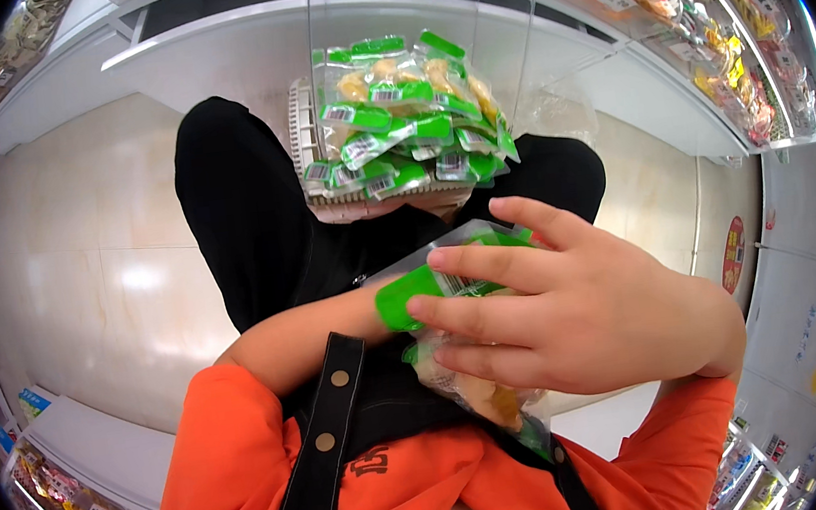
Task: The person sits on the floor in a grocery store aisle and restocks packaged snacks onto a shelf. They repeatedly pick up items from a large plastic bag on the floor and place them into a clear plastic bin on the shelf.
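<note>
I logged the right hand [577,321], fingers [490,268] slightly spread and clasped over a clear plastic snack packet with green ends [432,292], long axis slanting down-right beneath them; left hand hidden, white basket of like packets [308,130] beyond the fingertips.

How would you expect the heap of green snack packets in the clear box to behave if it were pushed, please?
The green snack packets look small, so probably light. Their glossy film suggests they would slide over each other. Heaped above the clear box front, some may spill.

One white basket [301,131] holds over ten green-topped snack packets [393,126].
</note>
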The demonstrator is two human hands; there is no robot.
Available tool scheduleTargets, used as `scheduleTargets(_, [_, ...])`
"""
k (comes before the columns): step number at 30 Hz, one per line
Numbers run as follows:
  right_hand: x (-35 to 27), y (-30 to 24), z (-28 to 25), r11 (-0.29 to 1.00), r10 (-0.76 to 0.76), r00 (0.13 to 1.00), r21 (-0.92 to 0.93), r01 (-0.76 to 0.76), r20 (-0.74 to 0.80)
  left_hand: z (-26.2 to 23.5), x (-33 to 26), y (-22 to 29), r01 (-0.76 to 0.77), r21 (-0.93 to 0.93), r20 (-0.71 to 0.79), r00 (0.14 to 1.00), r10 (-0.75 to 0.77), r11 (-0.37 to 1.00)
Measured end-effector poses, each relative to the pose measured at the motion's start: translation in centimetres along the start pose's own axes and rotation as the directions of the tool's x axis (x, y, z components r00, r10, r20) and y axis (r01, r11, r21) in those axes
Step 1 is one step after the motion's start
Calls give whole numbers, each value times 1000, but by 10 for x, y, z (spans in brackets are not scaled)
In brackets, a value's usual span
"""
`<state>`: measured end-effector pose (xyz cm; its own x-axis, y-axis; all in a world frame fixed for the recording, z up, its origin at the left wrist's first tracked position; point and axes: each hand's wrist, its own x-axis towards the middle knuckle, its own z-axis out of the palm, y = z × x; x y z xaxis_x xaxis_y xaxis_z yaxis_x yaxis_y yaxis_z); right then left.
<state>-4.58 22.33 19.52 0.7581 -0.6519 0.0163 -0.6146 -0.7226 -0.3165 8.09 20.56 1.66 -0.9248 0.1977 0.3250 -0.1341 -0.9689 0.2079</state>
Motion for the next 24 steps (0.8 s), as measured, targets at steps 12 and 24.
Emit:
scheduleTargets(12, [-5, 41, -52, 894, 158, 887, -319, -315, -433, -22, -8, 1, 99, 23, 16, 995, -100, 995])
scheduleTargets(24, [43, 190, 94, 336, 919, 393, -515, -789, -3, -13, -14, 18, 58, -75, -16, 998, -59, 995])
